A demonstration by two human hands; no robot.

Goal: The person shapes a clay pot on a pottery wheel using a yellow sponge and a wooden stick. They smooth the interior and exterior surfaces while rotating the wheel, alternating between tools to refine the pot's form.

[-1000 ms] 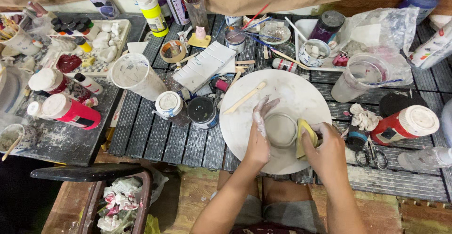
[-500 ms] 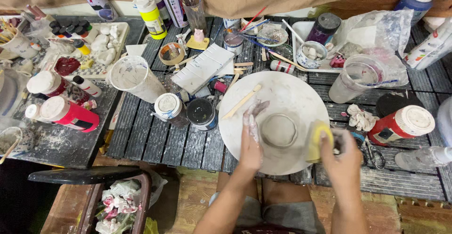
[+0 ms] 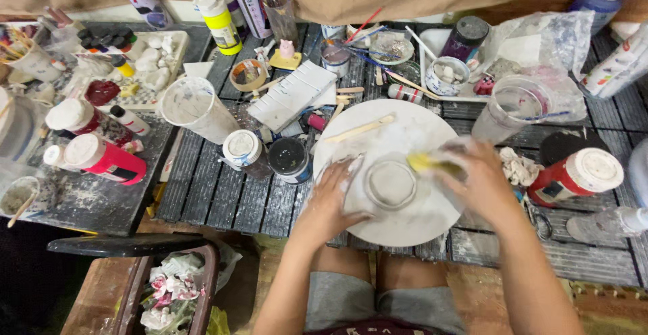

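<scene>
We see the left hand (image 3: 332, 197) spread flat against the small clay bowl (image 3: 390, 184) on the white round board (image 3: 391, 173), near the worktop's front edge. The right hand (image 3: 480, 181) pinches a yellow sponge (image 3: 426, 163) at the bowl's rim. A red bottle with a white cap (image 3: 574, 176) lies toward the right edge.

The small clay bowl (image 3: 390, 184) under my fingers (image 3: 345, 173) looks matt and pale grey. The round board (image 3: 405, 132) is chalky white and dusty. My yellow sponge (image 3: 426, 163) seems soft. The dark slatted surface (image 3: 223, 200) is rough, paint-stained wood.
</scene>
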